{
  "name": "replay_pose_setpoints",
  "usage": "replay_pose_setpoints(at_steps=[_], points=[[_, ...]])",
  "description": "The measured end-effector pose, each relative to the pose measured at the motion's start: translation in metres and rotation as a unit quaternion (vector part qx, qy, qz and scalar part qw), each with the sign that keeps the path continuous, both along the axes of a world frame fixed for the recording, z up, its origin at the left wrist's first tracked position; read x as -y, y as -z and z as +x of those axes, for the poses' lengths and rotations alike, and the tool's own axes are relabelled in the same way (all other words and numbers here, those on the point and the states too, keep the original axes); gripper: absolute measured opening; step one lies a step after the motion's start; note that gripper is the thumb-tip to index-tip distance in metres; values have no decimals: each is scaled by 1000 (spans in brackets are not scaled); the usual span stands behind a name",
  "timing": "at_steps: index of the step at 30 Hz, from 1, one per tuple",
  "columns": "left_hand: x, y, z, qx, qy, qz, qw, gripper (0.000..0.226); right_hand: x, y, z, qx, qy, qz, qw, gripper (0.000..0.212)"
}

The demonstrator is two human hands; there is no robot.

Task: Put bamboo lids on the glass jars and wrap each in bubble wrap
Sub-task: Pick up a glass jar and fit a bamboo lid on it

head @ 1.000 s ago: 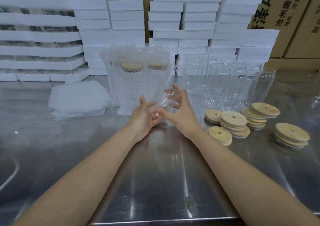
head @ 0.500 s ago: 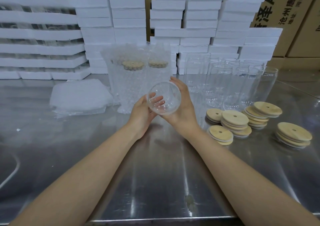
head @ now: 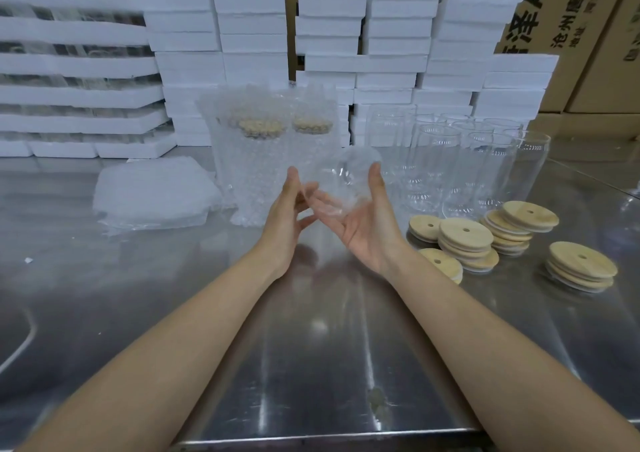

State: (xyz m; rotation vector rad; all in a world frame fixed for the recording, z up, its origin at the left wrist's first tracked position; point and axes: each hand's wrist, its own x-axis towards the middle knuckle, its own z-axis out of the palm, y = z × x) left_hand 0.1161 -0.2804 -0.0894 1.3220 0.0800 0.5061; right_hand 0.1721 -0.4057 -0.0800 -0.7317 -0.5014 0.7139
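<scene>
Above the steel table [head: 311, 365], head view: a clear glass jar [head: 341, 188] sits tilted between the two hands, blurred, no lid on it. Right hand [head: 367, 223] is palm-up, fingers spread, cradling the jar from below and the right side. Left hand [head: 287, 219] stands edge-on at the jar's left, fingers loosely extended, fingertips at the glass; firm contact cannot be told because of blur.

Behind the hands, two wrapped jars [head: 263, 160] stand upright in bubble wrap, bamboo lids visible through the wrap near their tops. Left of them, a flat stack of bubble wrap sheets [head: 152, 195] lies on the table. Right of the hands, a cluster of empty jars [head: 460, 167] stands upright, open-topped. In front of that cluster, bamboo lids [head: 465, 240] lie in several short, uneven stacks, each lid with a small hole; one more lid stack [head: 581, 266] sits apart at the far right.

Back of the table: stacks of white foam boxes [head: 256, 28], cardboard cartons [head: 568, 18] behind them.
</scene>
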Motion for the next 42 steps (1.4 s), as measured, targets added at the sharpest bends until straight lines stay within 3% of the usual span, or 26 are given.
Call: replay_pose_setpoints(at_steps=[3, 5, 8, 11, 15, 18, 21, 23, 27, 29, 32, 36, 42], points=[[0, -1, 0, -16, -6, 20, 1000, 63, 1, -2, 0, -89, -79, 90, 989, 101], [2, -1, -1, -18, -4, 32, 999, 68, 1, -3, 1, -114, -88, 99, 985, 101], [2, 1, -1, -16, -2, 37, 999, 53, 2, -5, 1, -140, -92, 86, 982, 96], [-1, 3, 0, -10, -4, 53, 999, 42, 2, -4, 4, -61, -28, 4, 998, 98], [-1, 0, 1, 23, -8, 27, 999, 33, -3, 1, 9, 100, 129, -105, 981, 73], [2, 0, 2, 42, 22, 51, 998, 38, -6, 5, 8, 160, 173, -106, 966, 89], [7, 0, -1, 23, 44, 89, 995, 59, -9, 10, 9, 208, 180, -124, 953, 97], [8, -1, -2, 14, 47, 112, 992, 73, -10, 10, 12, 199, 172, -112, 958, 86], [12, 1, -5, 3, 4, 156, 988, 89, -5, 7, 15, 103, 167, -64, 978, 36], [16, 4, -6, -8, -28, 182, 983, 101, -2, 6, 16, 51, 162, -38, 985, 31], [20, 7, -3, 2, -24, 153, 988, 77, 2, 4, 17, 41, 164, -46, 984, 28], [21, 4, 8, 26, 34, 20, 999, 50, 2, 2, 14, 36, 114, -90, 989, 53], [13, 3, 4, 22, -55, 102, 993, 43, -2, 2, 8, 44, 57, -58, 996, 62]])
